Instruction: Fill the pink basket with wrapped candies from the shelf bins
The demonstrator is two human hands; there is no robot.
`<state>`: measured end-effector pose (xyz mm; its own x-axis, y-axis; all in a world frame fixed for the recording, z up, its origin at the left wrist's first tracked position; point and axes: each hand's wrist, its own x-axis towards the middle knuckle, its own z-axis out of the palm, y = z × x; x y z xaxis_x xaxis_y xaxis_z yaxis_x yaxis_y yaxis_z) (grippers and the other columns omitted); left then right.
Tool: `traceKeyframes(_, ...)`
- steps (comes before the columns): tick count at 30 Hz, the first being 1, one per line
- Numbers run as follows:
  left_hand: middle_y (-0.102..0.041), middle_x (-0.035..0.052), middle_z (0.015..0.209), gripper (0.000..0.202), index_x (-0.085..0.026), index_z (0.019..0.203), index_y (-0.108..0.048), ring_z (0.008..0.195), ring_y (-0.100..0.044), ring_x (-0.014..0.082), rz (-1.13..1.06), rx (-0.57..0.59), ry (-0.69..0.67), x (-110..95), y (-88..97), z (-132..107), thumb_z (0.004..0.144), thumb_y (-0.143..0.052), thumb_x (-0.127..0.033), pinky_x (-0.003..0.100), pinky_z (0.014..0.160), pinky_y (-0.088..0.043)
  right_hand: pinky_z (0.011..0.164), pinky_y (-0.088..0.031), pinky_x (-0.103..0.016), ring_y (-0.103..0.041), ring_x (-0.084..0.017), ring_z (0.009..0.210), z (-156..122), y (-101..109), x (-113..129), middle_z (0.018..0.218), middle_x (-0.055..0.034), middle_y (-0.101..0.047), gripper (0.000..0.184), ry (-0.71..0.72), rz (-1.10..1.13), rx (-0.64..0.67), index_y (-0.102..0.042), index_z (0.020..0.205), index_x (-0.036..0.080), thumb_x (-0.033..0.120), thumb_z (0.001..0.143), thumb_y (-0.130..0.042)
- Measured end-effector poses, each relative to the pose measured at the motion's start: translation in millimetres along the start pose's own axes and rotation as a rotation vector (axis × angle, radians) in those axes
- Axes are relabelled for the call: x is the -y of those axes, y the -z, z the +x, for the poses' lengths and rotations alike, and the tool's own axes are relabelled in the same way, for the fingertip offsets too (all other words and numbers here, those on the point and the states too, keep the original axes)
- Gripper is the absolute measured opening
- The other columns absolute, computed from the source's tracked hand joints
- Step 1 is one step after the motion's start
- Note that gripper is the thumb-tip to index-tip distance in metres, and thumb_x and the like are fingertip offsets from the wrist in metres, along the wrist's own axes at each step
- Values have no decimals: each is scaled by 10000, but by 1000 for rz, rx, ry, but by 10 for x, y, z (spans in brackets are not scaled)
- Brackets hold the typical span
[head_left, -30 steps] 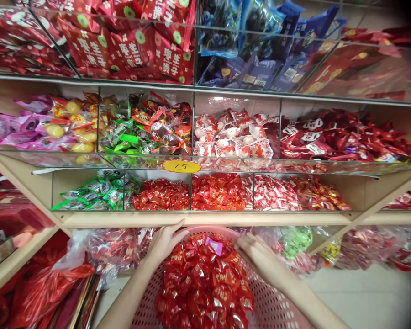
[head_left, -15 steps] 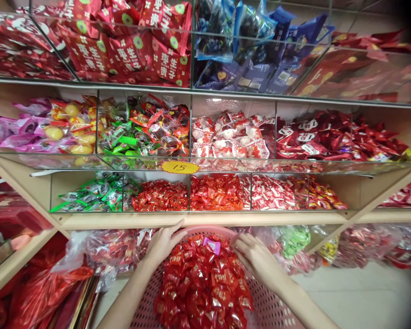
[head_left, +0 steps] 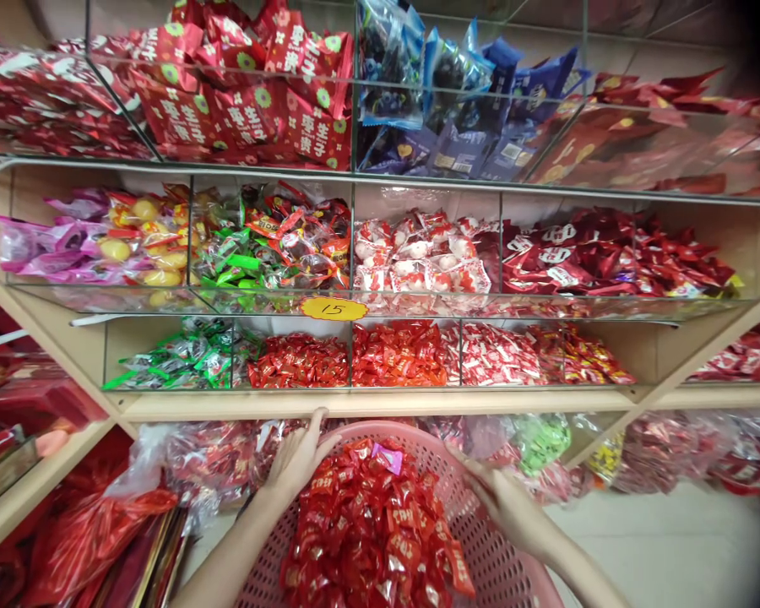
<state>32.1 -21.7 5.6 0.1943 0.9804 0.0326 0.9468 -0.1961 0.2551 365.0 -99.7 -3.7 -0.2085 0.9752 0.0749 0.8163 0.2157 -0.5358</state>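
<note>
A pink perforated basket sits low in front of me, heaped with red wrapped candies and one pink-wrapped piece on top. My left hand grips the basket's far left rim, thumb up over the edge. My right hand lies on the right rim, fingers curled around it. Just above the basket runs the lowest shelf bin with red candies.
Glass-fronted shelves hold sorted sweets: green ones, red-and-white ones, white-and-red packs, yellow-and-pink ones, blue bags. A yellow tag reads 15. Plastic bags of candy lie under the shelf.
The view tipped slightly and the basket rose a little toward the shelf. My right hand slid back along the right rim. My left hand kept its hold.
</note>
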Motion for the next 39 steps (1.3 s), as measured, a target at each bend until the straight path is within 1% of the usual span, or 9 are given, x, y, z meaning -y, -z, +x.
traceKeyframes(3, -621, 15, 723, 417, -228, 1031, -449, 700, -614, 201, 70, 15, -5, -7, 21, -44, 830, -253, -536, 242, 586, -390, 823, -420, -335, -563, -219, 965, 22, -52, -33, 1100, -73, -599, 435, 9, 55, 19, -380, 1281, 262, 352, 861, -313)
traceKeyframes(8, -629, 74, 819, 406, -202, 894, -527, 797, -609, 220, 185, 84, -27, 5, 55, 29, 834, -271, -511, 271, 635, -415, 951, -341, -359, -465, -206, 1128, 102, -159, -99, 1252, -54, -481, 433, 20, 160, 70, -392, 1272, 246, 360, 858, -334)
traceKeyframes(13, -639, 123, 865, 499, -157, 903, -582, 838, -606, 249, 239, 66, -36, -15, 67, 113, 842, -224, -500, 329, 688, -438, 946, -357, -352, -470, -201, 1124, 129, -225, -88, 1238, -44, -490, 436, 23, 181, 7, -385, 1274, 259, 362, 852, -362)
traceKeyframes(20, -652, 195, 876, 808, -93, 840, -672, 858, -602, 297, 174, 134, 35, -252, 75, 326, 754, -112, -669, 368, 730, -431, 944, -359, -328, -468, -184, 1127, 160, -147, 28, 1222, -53, -513, 427, 54, 159, 16, -393, 1272, 253, 365, 864, -335)
traceKeyframes(24, -657, 168, 858, 803, -117, 841, -667, 835, -605, 289, 122, 3, 97, -258, -70, 325, 776, -57, -637, 378, 720, -429, 916, -380, -313, -486, -182, 1106, 175, -199, -30, 1192, -49, -542, 436, 13, 85, 5, -380, 1278, 261, 380, 863, -320)
traceKeyframes(28, -658, 155, 813, 777, -127, 798, -663, 823, -604, 286, 124, -13, 161, -175, -157, 278, 789, -59, -615, 375, 711, -430, 813, -439, -312, -564, -209, 986, 177, -254, -84, 1110, -56, -595, 425, -68, -75, -25, -449, 1223, 269, 418, 837, -352)
traceKeyframes(31, -655, 142, 822, 722, -126, 798, -656, 839, -599, 272, 150, 5, 149, -153, -152, 255, 812, -93, -577, 361, 734, -423, 782, -441, -310, -579, -225, 942, 264, -117, 56, 1078, -80, -598, 384, -55, -149, -112, -553, 1105, 246, 439, 812, -397)
traceKeyframes(35, -647, 124, 832, 598, -142, 831, -625, 839, -598, 259, 182, 4, 86, -196, -103, 197, 841, -161, -519, 354, 742, -419, 761, -423, -278, -570, -189, 868, 588, 309, 444, 935, -72, -610, 316, 121, -89, -232, -581, 997, 226, 367, 862, -332)
traceKeyframes(39, -639, 125, 835, 507, -126, 1096, -498, 813, -602, 265, 218, -39, 93, -274, -40, 132, 848, -243, -487, 344, 689, -434, 745, -404, -292, -524, -185, 821, 1125, 582, 614, 847, -71, -562, 248, 246, -129, -327, -579, 948, 202, 254, 855, -355)
